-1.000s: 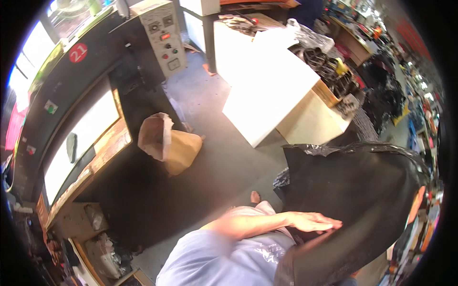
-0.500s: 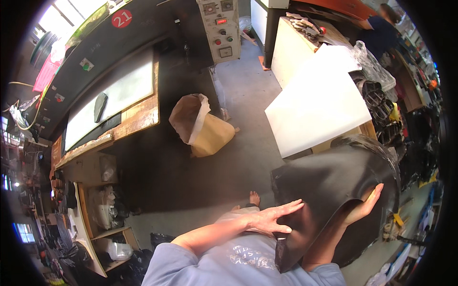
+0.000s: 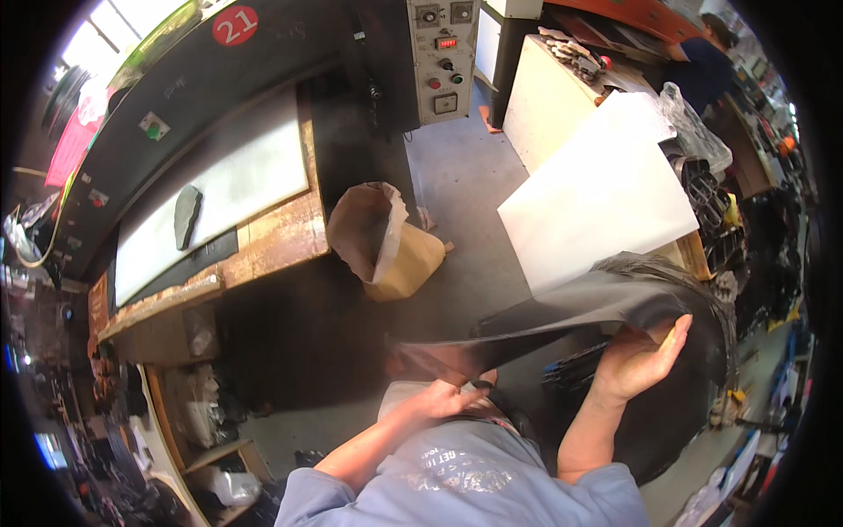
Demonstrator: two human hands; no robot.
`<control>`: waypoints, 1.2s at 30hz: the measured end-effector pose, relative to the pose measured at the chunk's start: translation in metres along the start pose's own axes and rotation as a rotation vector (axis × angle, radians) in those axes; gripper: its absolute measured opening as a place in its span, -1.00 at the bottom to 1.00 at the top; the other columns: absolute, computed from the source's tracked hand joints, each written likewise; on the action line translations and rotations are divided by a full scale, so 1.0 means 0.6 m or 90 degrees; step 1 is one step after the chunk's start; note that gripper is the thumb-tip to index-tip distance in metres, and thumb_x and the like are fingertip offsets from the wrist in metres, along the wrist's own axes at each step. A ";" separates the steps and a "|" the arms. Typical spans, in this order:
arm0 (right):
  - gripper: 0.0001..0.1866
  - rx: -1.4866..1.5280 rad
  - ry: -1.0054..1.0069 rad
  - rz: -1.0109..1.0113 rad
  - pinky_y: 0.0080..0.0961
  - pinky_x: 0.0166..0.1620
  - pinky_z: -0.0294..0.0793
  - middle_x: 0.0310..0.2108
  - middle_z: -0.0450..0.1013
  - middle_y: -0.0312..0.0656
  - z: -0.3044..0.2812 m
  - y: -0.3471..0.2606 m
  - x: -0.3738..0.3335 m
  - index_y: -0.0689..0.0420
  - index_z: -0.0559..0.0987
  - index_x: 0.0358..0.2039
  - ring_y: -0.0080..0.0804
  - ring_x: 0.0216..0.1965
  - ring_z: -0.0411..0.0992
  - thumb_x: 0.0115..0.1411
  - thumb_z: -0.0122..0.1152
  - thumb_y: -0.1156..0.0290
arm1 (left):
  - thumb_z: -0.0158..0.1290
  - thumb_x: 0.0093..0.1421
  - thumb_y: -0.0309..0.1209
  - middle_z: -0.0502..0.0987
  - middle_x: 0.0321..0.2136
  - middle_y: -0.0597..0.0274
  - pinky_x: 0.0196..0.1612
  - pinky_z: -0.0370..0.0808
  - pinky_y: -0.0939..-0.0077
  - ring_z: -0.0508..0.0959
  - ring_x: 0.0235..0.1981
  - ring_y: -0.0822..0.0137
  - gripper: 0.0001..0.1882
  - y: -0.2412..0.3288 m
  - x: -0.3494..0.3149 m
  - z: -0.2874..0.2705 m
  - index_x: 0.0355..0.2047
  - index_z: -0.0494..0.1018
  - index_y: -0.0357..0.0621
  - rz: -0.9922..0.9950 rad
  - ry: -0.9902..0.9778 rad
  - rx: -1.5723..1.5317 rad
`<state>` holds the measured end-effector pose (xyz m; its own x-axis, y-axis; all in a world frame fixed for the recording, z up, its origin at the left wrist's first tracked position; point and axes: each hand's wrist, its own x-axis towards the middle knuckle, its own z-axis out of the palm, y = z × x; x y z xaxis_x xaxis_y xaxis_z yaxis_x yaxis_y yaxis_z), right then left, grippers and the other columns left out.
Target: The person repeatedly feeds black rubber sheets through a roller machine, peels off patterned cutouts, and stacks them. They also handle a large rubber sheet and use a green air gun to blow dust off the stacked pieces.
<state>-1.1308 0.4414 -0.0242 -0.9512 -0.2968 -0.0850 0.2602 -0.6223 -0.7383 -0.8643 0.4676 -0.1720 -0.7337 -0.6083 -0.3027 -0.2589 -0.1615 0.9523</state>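
Far up and to the left of both hands, a long press machine (image 3: pixel 211 184) with a pale flat bed runs along the edge of the view, a dark cut piece (image 3: pixel 186 215) lying on that bed; half a second ago it sat in much the same place, only seen from a little further off. Between it and the hands, a brown paper sack (image 3: pixel 382 241) stands open on the grey floor (image 3: pixel 465 176), as before. The left hand (image 3: pixel 448 400), which earlier lay spread flat on top of the black leather sheet (image 3: pixel 606 307), is now curled at the sheet's near left corner close to the chest, fingers pinched on the edge. The sheet itself has lifted: it was draped low in front of the person, and now it stretches from the left hand up and across to the right. The right hand (image 3: pixel 645 356) has come from the sheet's far edge to beneath it, palm open and fingers spread, propping the material up. Just above the right hand, a white table (image 3: pixel 597 198) sits behind the sheet.
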 end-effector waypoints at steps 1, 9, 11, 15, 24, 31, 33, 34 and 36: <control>-0.48 0.012 0.026 -0.002 -0.23 0.33 0.32 0.28 0.43 -0.26 0.007 0.012 -0.033 0.07 0.52 0.30 -0.33 0.29 0.37 0.52 0.00 0.02 | 0.05 0.47 -0.36 0.49 0.30 0.00 0.41 0.31 0.26 0.44 0.35 0.08 -0.53 -0.009 -0.017 -0.023 0.33 0.42 -0.22 0.004 0.050 0.025; -0.39 0.069 -0.386 0.021 -0.15 0.50 0.18 0.45 0.31 -0.20 0.004 0.064 -0.237 0.14 0.37 0.44 -0.24 0.44 0.27 0.58 -0.21 0.03 | 0.12 0.41 -0.48 0.63 -0.12 0.22 0.03 0.53 0.33 0.58 -0.09 0.36 -0.74 -0.098 -0.134 -0.230 0.06 0.54 -0.29 -0.040 0.283 -0.179; -0.39 0.045 -0.428 0.036 -0.14 0.49 0.19 0.45 0.32 -0.19 0.003 0.084 -0.266 0.14 0.38 0.43 -0.22 0.43 0.28 0.59 -0.22 0.03 | 0.08 0.37 -0.50 0.62 -0.08 0.27 0.04 0.51 0.38 0.58 -0.09 0.37 -0.75 -0.110 -0.156 -0.267 0.03 0.56 -0.25 0.004 0.328 -0.272; -0.43 0.029 -0.302 0.072 -0.12 0.46 0.24 0.40 0.38 -0.12 0.031 0.151 -0.316 0.17 0.42 0.40 -0.17 0.37 0.34 0.58 -0.18 0.09 | 0.11 0.36 -0.44 0.61 -0.12 0.29 0.04 0.49 0.34 0.55 -0.10 0.36 -0.78 -0.122 -0.180 -0.330 -0.04 0.56 -0.24 -0.147 0.384 -0.078; -0.52 0.033 -0.688 0.172 -0.17 0.19 0.41 0.10 0.46 -0.03 0.226 0.234 -0.349 0.23 0.51 0.18 -0.14 0.08 0.43 0.47 0.10 0.11 | 0.21 0.41 -0.12 0.64 -0.15 0.20 -0.04 0.51 0.43 0.55 -0.16 0.42 -0.51 -0.088 -0.320 -0.433 -0.06 0.57 -0.44 -0.216 0.646 -0.121; -0.54 -0.085 -0.975 0.078 -0.18 -0.01 0.56 -0.15 0.55 0.01 0.415 0.351 -0.441 0.20 0.63 -0.03 -0.07 -0.15 0.52 0.32 0.39 0.05 | 0.08 0.50 0.02 0.57 0.18 0.05 0.33 0.47 0.10 0.56 0.20 0.14 -0.36 -0.044 -0.442 -0.507 0.28 0.42 -0.31 0.072 0.856 -0.407; -0.55 -0.167 -0.906 -0.208 -0.11 0.08 0.54 -0.07 0.55 -0.02 0.384 0.390 -0.390 0.18 0.65 -0.02 -0.04 -0.02 0.52 0.18 0.54 0.20 | 0.06 0.51 0.03 0.56 0.21 0.04 0.35 0.46 0.10 0.55 0.22 0.12 -0.36 -0.041 -0.463 -0.532 0.30 0.41 -0.30 0.066 0.920 -0.385; -0.57 -0.240 -0.825 -0.306 -0.14 0.07 0.53 -0.14 0.56 -0.06 0.364 0.423 -0.357 0.15 0.65 -0.08 -0.05 -0.03 0.53 0.12 0.53 0.18 | 0.05 0.51 0.03 0.56 0.20 0.03 0.34 0.47 0.10 0.56 0.20 0.11 -0.36 -0.041 -0.471 -0.548 0.29 0.42 -0.29 0.046 0.942 -0.345; -0.48 -0.557 -0.740 -0.248 -0.10 0.23 0.45 0.04 0.51 0.04 0.287 0.475 -0.293 0.20 0.60 0.05 0.03 0.11 0.48 0.17 0.52 0.19 | 0.04 0.53 -0.06 0.61 0.11 -0.06 0.22 0.56 0.14 0.63 0.08 0.11 -0.44 -0.043 -0.487 -0.571 0.19 0.47 -0.39 0.004 1.006 -0.326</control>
<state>-0.8611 0.1914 -0.1042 -0.1685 -0.8731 0.4574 -0.5478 -0.3028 -0.7798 -0.4279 0.3832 -0.0949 0.6674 -0.6946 -0.2687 0.1962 -0.1840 0.9631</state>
